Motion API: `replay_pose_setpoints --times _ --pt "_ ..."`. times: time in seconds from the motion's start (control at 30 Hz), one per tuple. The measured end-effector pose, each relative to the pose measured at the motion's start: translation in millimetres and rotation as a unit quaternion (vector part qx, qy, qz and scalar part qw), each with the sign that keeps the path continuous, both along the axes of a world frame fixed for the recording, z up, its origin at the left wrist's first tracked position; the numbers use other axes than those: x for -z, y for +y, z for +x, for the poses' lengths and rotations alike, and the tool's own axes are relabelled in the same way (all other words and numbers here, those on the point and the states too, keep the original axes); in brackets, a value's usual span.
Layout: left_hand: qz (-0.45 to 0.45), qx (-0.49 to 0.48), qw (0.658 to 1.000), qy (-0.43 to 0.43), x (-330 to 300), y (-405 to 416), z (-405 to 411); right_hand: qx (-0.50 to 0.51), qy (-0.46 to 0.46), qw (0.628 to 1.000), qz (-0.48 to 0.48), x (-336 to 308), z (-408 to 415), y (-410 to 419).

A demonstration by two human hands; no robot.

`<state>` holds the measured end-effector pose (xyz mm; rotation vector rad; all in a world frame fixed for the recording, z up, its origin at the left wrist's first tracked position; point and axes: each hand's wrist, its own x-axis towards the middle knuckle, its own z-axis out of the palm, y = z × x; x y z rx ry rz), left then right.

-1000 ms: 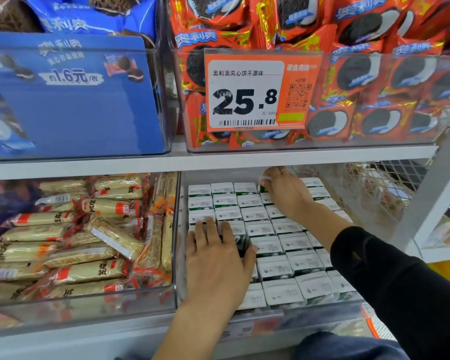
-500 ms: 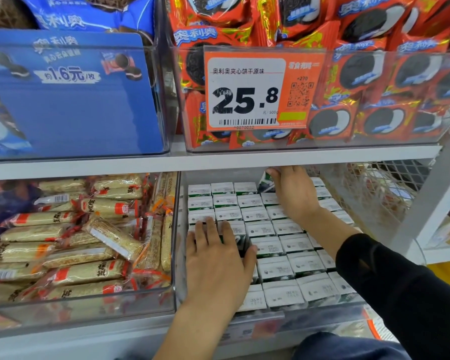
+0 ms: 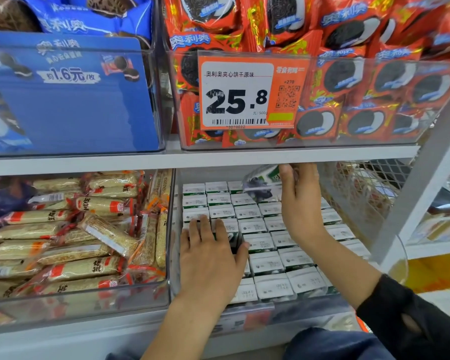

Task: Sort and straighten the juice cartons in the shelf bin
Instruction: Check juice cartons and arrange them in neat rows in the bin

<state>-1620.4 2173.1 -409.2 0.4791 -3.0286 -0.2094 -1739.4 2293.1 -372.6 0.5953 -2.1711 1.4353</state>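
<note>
Bin (image 3: 268,306): clear plastic, lower shelf, right of centre; packed with juice cartons (image 3: 265,263) standing upright in close rows, white tops up.
Lifted carton (image 3: 261,184): raised above the back rows, tilted, blurred; dark fruit print and a green patch showing; just under the shelf edge (image 3: 218,158) above.
Right hand (image 3: 300,203): reaching to the back of the bin, thumb against the near side of the lifted carton, other fingers curled round its far side; seemingly a firm grip, though the fingertips are partly hidden by the shelf edge.
Left hand (image 3: 211,261): flat on the front-left rows, fingers straight and slightly spread, pressing down on the carton tops; gripping nothing.
Dark gap: beside the left thumb, one carton sitting lower or skewed; hard to tell which.
Neighbours: bin of wrapped snack bars (image 3: 73,245) to the left; biscuit packs (image 3: 361,81) and a price tag (image 3: 252,92) on the shelf above.
Handling, likely: small, light when single, stiff along edges and corners but denting on the flat faces if squeezed; smooth coated sides, a little slippery.
Best hold, likely: across two opposite narrow sides near the top, thumb on one, fingers on the other.
Risk: little headroom under the shelf; tight rows, so forcing a carton in may tip its neighbours.
</note>
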Motion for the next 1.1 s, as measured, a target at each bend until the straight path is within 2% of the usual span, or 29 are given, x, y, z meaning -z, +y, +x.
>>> replay_pose_setpoints --times 0.13,0.2,0.23,0.3,0.37,0.43,0.5,0.67,0.77,0.87,1.1 --pt "0.013 -0.002 1.0 0.026 -2 0 2 -0.016 -0.07 0.997 -0.039 4 30 14" --pt "0.048 0.017 0.994 0.094 -4 2 3 -0.029 -0.112 0.991 -0.061 6 41 22" --pt "0.094 0.033 0.985 0.141 -5 3 4 -0.034 -0.129 0.989 -0.06 6 46 25" --pt "0.247 0.058 0.944 0.211 -12 8 8 -0.051 -0.154 0.985 -0.057 8 54 32" --pt "0.396 0.081 0.889 0.214 -18 13 12 -0.082 -0.169 0.98 -0.061 8 62 36" --pt "0.491 0.104 0.843 0.192 -22 16 14 -0.117 -0.176 0.976 -0.056 7 70 37" --pt "0.548 0.125 0.806 0.183 -26 17 15 -0.142 -0.171 0.974 -0.051 7 78 36" --pt "0.585 0.109 0.779 0.197 -27 20 16 -0.152 -0.225 0.952 -0.137 8 86 32" --pt "0.645 0.079 0.729 0.215 -29 20 16 -0.182 -0.285 0.922 -0.191 7 85 33" --pt "0.684 0.065 0.691 0.223 -32 16 16 -0.205 -0.319 0.907 -0.18 8 86 35" --pt "0.715 0.083 0.671 0.178 -35 15 16 -0.221 -0.311 0.904 -0.195 8 85 38"
